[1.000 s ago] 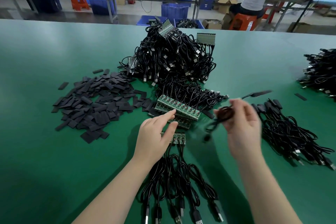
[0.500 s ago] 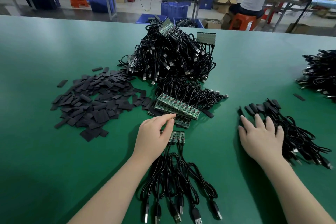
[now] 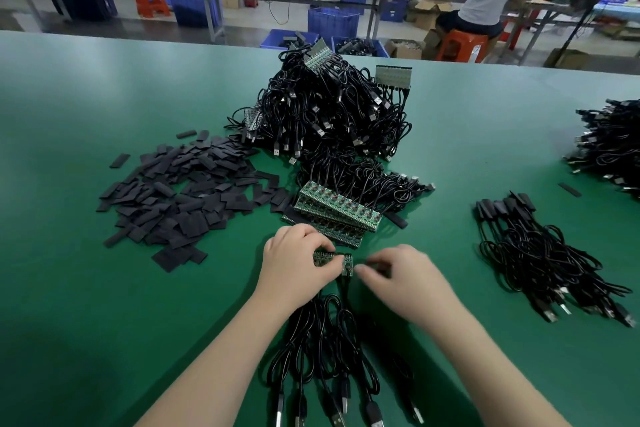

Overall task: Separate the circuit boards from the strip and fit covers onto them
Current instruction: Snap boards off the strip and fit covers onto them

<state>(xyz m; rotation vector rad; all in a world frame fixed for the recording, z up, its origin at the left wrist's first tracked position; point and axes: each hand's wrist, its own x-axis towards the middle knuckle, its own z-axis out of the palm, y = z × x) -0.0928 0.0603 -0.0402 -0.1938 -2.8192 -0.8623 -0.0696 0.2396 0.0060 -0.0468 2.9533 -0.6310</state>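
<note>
On the left of the green bench (image 3: pixel 104 288) lies a loose heap of flat black covers (image 3: pixel 180 198). Right of it, the left hand (image 3: pixel 294 263) pinches a short strip of circuit boards (image 3: pixel 334 261), its cables (image 3: pixel 322 350) trailing toward the viewer. The right hand (image 3: pixel 405 277), blurred, reaches the strip's right end with curled fingers; whether it grips is unclear. Longer strips (image 3: pixel 337 208) lie just behind. Covered cables (image 3: pixel 540 253) sit farther right.
</note>
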